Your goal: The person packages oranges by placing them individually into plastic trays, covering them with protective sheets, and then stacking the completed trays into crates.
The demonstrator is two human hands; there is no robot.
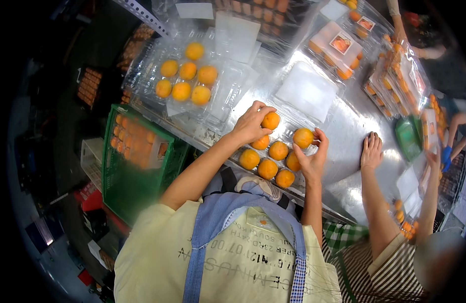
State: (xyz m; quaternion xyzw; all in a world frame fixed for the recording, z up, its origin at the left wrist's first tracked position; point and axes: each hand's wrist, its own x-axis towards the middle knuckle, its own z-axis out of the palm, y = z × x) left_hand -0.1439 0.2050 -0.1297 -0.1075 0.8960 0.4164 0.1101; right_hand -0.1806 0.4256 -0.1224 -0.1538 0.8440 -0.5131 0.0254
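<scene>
My left hand (252,123) has its fingers and thumb around an orange fruit (270,121) at the top left of a clear plastic tray (301,178). Another orange fruit (303,138) is between the fingers and thumb of my right hand (314,155), at the tray's upper right. Several more fruits (278,150) sit in the tray below and between my hands. Whether the two held fruits rest in their hollows I cannot tell. A second clear tray (227,89) with several orange fruits (188,71) lies to the upper left.
White sheets (307,91) lie on clear plastic beyond my hands. Packed fruit boxes (397,81) are stacked at right, near a green basket (408,138). A co-worker's hand (371,149) rests on the metal table (342,132). A green crate (134,189) with packed fruit stands at left.
</scene>
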